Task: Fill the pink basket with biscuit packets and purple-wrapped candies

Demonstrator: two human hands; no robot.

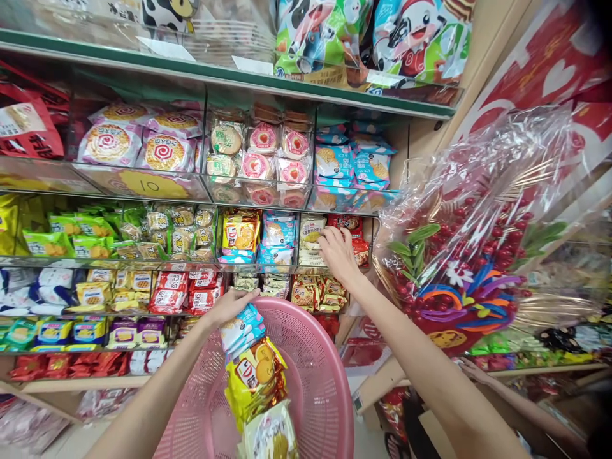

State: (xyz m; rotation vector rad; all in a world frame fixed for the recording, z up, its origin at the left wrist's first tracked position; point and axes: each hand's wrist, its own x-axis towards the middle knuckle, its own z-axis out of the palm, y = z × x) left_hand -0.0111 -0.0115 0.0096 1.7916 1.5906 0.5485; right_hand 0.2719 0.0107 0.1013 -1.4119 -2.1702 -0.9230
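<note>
Shop shelves (pixel 224 81) packed with snack packets fill the upper and left parts of the frame, and a cellophane-wrapped bouquet of red berries (pixel 471 255) stands at the right. Your right hand (pixel 337 253) reaches to the middle shelf at centre frame, fingers curled over a pale snack packet (pixel 310 234) just beside a red packet (pixel 351 224); you cannot tell whether it is gripped yet. Your left hand (pixel 230 305) sits at lower centre, closed on the rim of a pink basket (pixel 315 382). Inside it lie a blue packet (pixel 241 328), a yellow packet (pixel 255 376) and a pale one (pixel 270 437), stacked toward the bottom edge.
</note>
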